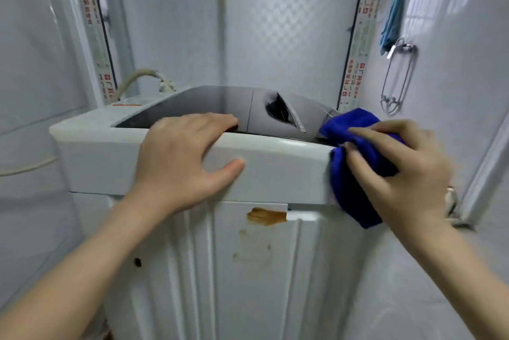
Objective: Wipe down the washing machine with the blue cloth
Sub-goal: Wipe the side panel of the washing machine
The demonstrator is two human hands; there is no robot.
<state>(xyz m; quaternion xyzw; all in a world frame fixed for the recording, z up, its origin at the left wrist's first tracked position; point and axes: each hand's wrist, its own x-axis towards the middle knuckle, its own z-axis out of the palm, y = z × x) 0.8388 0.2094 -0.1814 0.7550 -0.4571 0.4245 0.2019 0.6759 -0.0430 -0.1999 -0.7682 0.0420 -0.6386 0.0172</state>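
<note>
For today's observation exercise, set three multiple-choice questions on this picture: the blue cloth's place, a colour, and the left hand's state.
1. Where is the blue cloth?
A. at the front right corner of the washing machine
B. on the floor
C. inside the drum
2. What colour is the stain on the front panel?
A. green
B. brown
C. pink
3. The left hand:
A. holds a sponge
B. hangs at the side
C. rests on the machine's front top edge
Answers: 1 A, the right hand holds it there; 2 B, a rusty brown smear; 3 C, its fingers lie over the rim, holding nothing.
</note>
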